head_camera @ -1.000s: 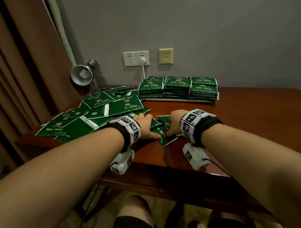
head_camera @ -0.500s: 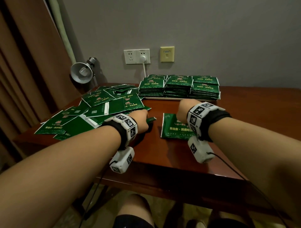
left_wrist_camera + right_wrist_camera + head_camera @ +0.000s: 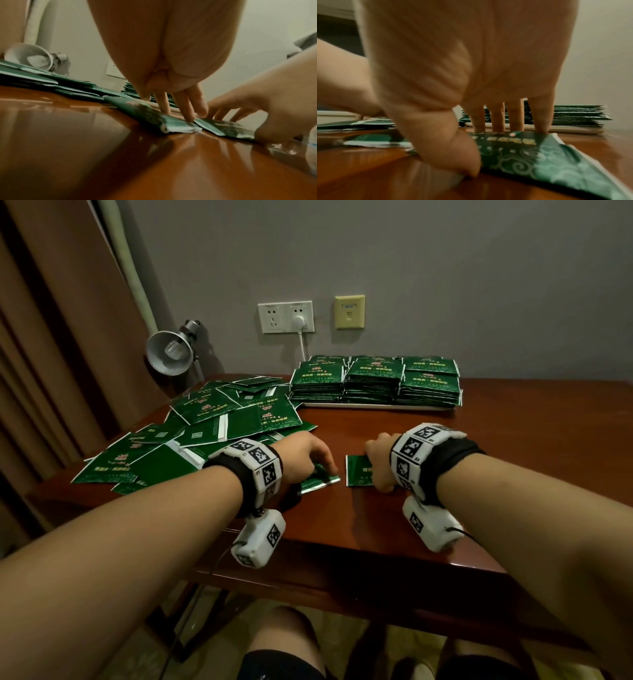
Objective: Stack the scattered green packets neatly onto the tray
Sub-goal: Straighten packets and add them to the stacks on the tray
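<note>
1. At the table's (image 3: 342, 525) front edge, the right hand (image 3: 378, 460) pinches one flat packet (image 3: 358, 472), thumb against fingers; it should lift the packet level.
2. The left hand (image 3: 305, 453) presses a small bundle (image 3: 320, 479) with straight fingertips; squaring its edges comes first.
3. Both belong on the tray (image 3: 376, 405) behind.

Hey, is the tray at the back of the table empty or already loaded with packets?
Loaded: stacks of green packets cover the tray, with only its white front rim showing.
</note>
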### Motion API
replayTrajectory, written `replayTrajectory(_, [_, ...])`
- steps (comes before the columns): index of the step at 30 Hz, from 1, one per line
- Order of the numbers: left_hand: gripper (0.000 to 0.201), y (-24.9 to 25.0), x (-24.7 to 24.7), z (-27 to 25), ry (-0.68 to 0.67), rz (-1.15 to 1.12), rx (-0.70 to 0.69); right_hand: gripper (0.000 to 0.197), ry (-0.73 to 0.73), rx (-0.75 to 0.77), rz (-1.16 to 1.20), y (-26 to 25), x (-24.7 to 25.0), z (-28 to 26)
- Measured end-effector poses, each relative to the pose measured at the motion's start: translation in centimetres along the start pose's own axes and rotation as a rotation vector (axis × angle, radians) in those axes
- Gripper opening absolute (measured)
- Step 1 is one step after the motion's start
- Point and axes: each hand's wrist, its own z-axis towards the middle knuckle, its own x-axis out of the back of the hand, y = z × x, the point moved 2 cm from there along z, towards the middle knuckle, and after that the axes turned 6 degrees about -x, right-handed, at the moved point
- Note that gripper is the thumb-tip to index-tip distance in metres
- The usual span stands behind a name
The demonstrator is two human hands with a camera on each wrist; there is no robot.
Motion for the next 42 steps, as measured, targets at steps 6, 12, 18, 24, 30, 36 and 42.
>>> replayTrajectory(6, [0.048,-1.1,-0.3,0.5,0.035,0.502,0.204,0.048,-0.026,0.0,-0.099,-0.5,-0.1,-0.1])
replayTrajectory(12, [0.038,-0.2,-1.0,1.0,-0.067,0.389,0.122,0.048,-0.003,0.035,-0.038,-0.3,-0.6,0.1])
replayTrajectory(18, [0.08,-0.6,-1.4,1.3,0.015,0.412,0.294,0.04,0.055,-0.018,0.115,0.8,-1.1,0.0])
replayTrajectory(24, [0.087,-0.6,-1.3,1.8,-0.031,0.332,0.344,0.054,0.071,-0.057,0.112,1.2,-1.2,0.1])
replayTrajectory(30, [0.091,-0.4,-1.9,1.8,-0.029,0.314,0.254,0.053,0.113,-0.065,0.112,0.8,-1.4,0.3])
replayTrajectory(36, [0.105,-0.5,-0.7,2.1,0.009,0.34,0.194,0.071,0.094,-0.056,0.116,2.3,-0.4,0.0])
replayTrajectory(42, [0.099,0.5,3.1,4.3,0.105,0.435,0.121,0.085,0.17,-0.066,0.13,4.8,1.7,1.1])
